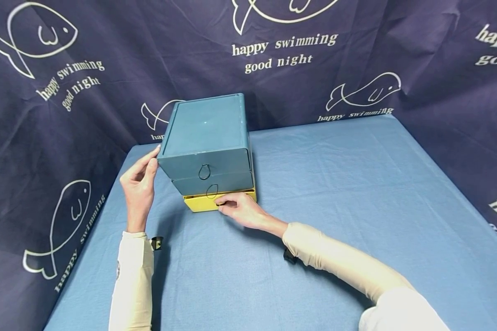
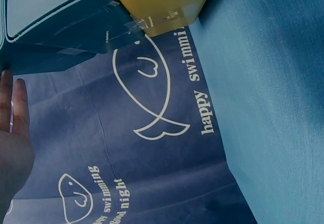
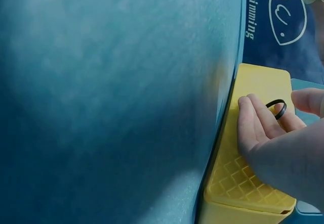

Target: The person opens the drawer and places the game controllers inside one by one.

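A drawer cabinet stands on the table, with a blue-green body (image 1: 205,126), two blue-green drawers and a yellow bottom drawer (image 1: 200,203). The yellow drawer sits slightly pulled out, a narrow gap along its top edge. My right hand (image 1: 242,210) is at its front, fingers curled at the black loop handle (image 3: 278,108); in the right wrist view a finger appears hooked at the loop. My left hand (image 1: 139,186) touches the cabinet's left front edge with fairly straight fingers (image 2: 20,105). What the drawers contain is hidden.
Thin loop handles hang on the top drawer (image 1: 205,172) and the middle drawer (image 1: 212,191). Blue cloth (image 1: 335,197) covers the table. Dark curtains (image 1: 281,87) with white fish prints rise behind and at both sides.
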The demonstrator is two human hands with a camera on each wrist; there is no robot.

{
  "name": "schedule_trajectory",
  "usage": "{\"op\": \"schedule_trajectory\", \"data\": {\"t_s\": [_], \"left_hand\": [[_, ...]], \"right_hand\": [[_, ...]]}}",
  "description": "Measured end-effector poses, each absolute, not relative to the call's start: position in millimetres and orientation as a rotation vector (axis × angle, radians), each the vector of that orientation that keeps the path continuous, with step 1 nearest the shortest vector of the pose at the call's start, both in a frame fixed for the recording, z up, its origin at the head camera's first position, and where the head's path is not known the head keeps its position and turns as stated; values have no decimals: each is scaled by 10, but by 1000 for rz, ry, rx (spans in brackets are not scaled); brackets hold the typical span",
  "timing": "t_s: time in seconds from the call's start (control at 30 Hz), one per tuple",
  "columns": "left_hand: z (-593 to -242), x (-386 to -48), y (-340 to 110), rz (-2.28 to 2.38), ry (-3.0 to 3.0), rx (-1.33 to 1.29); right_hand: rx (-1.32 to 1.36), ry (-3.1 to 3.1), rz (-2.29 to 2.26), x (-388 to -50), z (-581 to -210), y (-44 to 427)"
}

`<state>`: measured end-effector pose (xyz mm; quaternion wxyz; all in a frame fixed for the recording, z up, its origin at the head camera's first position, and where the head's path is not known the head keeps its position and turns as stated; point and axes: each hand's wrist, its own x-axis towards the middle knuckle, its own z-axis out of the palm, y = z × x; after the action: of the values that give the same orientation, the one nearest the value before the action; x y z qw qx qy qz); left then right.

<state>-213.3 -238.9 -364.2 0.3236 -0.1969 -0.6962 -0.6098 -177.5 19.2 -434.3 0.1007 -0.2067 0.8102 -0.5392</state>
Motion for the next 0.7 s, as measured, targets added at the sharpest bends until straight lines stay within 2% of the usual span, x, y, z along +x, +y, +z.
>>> {"op": "schedule_trajectory", "data": {"t_s": [0.7], "left_hand": [[-3650,-2144,-2380,-1644,-1772,-538]], "right_hand": [[-625,2342,-1625,-1835,-4334,199]]}}
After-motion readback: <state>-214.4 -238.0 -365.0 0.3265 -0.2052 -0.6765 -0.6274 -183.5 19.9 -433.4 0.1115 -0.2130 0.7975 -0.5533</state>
